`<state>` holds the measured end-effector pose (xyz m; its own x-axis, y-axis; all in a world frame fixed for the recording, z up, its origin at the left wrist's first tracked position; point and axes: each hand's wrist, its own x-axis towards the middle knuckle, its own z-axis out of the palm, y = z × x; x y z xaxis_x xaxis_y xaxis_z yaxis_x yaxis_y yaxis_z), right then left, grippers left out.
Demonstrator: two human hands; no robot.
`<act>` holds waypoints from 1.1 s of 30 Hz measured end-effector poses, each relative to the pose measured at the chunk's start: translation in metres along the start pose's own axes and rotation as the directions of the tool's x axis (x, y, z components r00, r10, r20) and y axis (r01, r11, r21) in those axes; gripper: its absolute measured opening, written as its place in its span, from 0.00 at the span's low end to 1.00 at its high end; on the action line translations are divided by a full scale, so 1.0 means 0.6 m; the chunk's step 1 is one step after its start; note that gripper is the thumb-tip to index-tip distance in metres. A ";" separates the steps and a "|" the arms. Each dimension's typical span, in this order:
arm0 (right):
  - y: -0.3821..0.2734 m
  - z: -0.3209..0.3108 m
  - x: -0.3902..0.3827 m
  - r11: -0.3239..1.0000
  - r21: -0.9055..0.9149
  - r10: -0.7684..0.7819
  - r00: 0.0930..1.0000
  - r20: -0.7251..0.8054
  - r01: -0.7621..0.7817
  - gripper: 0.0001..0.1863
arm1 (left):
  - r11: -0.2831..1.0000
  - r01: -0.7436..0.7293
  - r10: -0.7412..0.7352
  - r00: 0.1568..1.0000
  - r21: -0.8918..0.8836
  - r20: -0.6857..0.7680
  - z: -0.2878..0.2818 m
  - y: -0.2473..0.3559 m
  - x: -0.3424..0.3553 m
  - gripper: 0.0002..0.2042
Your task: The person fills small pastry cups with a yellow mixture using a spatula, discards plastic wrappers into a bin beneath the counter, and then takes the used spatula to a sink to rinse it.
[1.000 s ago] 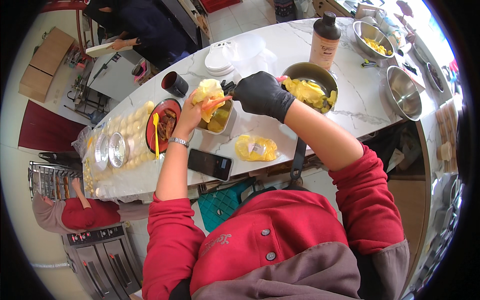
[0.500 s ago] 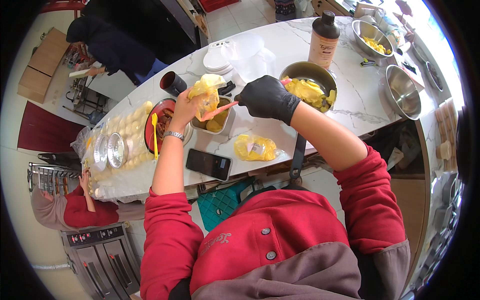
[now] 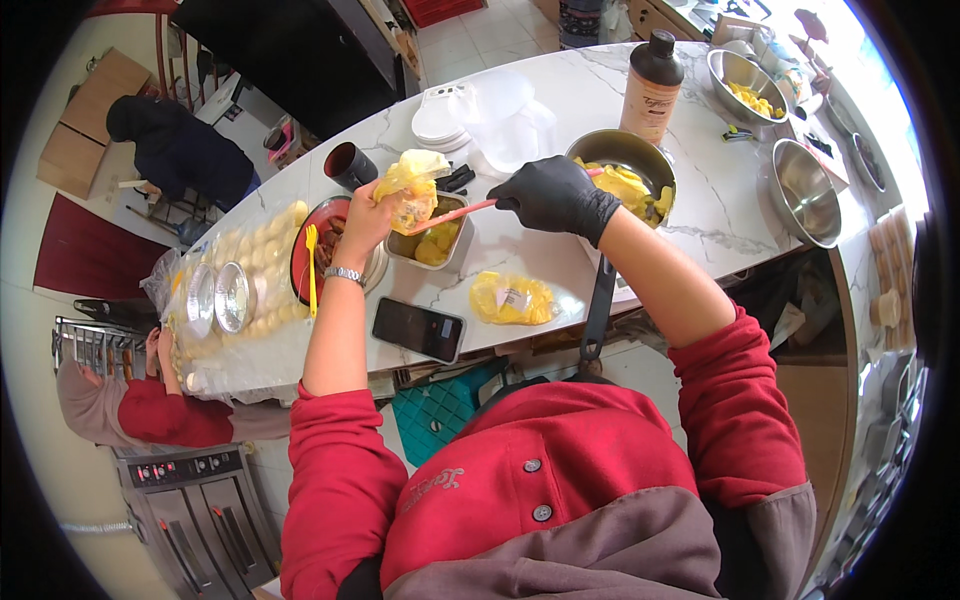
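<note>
My left hand (image 3: 368,212) grips a plastic bag with yellow food (image 3: 416,180), lifted over a square metal container (image 3: 444,254) of yellow pieces. My right hand (image 3: 552,196), in a black glove, is closed on a long pink spatula (image 3: 454,212), whose far end reaches into the bag. Beside my right hand is a dark pan (image 3: 664,154) with yellow soft food and a long handle. Another yellow bag (image 3: 510,298) lies below it, near a phone (image 3: 416,329). To the left are a red plate (image 3: 302,262) and a yellow fork (image 3: 313,280).
A cup (image 3: 349,166), a brown bottle (image 3: 645,105), stacked white lids (image 3: 438,120) and steel bowls (image 3: 805,195) stand on the counter. Dough balls (image 3: 265,250) and foil tins (image 3: 233,297) lie at left. A co-worker in red (image 3: 160,405) and another in dark clothing (image 3: 185,150) are at the left.
My right hand has shifted right with the spatula, showing more of it, while my left hand keeps the bag. The dark-clothed co-worker has moved left and bent lower.
</note>
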<state>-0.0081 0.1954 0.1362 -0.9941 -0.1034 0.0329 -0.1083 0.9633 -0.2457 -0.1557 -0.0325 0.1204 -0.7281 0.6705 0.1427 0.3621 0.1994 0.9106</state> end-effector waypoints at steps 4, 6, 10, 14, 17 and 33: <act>-0.020 -0.033 -0.008 1.000 -0.013 -0.019 0.999 -0.034 0.019 0.11 | 1.000 -0.023 0.024 1.000 0.012 -0.009 -0.006 -0.007 -0.009 0.09; -0.026 -0.041 0.000 0.998 -0.052 -0.039 0.996 -0.081 0.035 0.11 | 1.000 -0.014 0.013 1.000 0.027 0.002 -0.005 -0.007 -0.010 0.09; -0.040 -0.036 0.007 0.991 -0.096 -0.110 0.981 -0.159 0.096 0.09 | 0.976 0.057 -0.051 0.998 -0.212 0.035 0.021 0.004 -0.004 0.10; -0.062 -0.012 0.007 0.965 -0.179 -0.235 0.935 -0.265 0.192 0.05 | 0.944 0.091 -0.069 0.994 -0.317 0.079 0.046 0.004 0.005 0.11; -0.083 -0.014 0.009 0.949 -0.209 -0.288 0.914 -0.286 0.234 0.04 | 0.992 -0.008 0.001 0.998 -0.122 -0.057 0.033 -0.032 0.012 0.10; -0.046 0.019 -0.010 0.956 -0.249 -0.220 0.936 -0.273 0.153 0.04 | 0.956 -0.108 0.211 0.900 0.274 -0.381 0.023 -0.035 0.026 0.12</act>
<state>0.0007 0.1665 0.1318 -0.9052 -0.2415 0.3498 -0.2537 0.9672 0.0111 -0.1666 -0.0164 0.0983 -0.8007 0.3736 0.4683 0.5841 0.3134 0.7487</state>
